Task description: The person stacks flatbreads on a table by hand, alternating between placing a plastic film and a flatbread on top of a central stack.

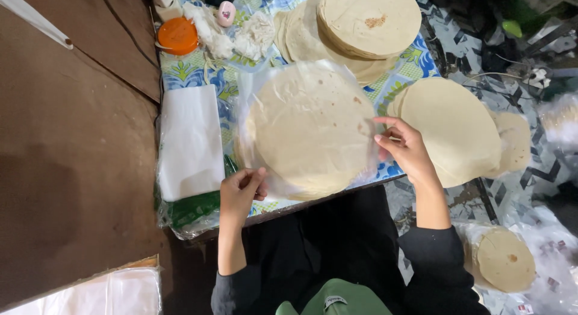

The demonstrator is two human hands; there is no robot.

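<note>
nearest the camera: a green cap brim (334, 297) at 6 o'clock, above it black sleeves and a dark lap; then the two bare hands at the near edge of the counter (192, 71)
left hand (239, 191): at 7 o'clock of the stack, fingers curled shut, pinching the edge of the clear plastic bag (253, 92)
right hand (404, 148): at 3 o'clock of the stack, fingers bent and closed, thumb and forefinger nipping the bag's edge
flatbread stack (310, 131): lies flat on the patterned cloth near the counter's front edge, inside or under the bag; I cannot tell which
handling, judged: the breads look thin, soft and floppy, apt to tear or fold if lifted by one rim; the whole stack likely has some weight; best borne from below or by two opposite sides; the bag looks slick and flimsy, so a pinch at its rim suits it
count, hands: two
count, flatbread piles: five in view; one in hand, one at 12 o'clock (368, 20), one at 3 o'clock (451, 128), a smaller one beyond it (515, 140), one bagged at 5 o'clock (503, 259)
count, other: one orange lid (177, 36) at 11 o'clock; one white paper packet (189, 140) at 9 o'clock
</note>
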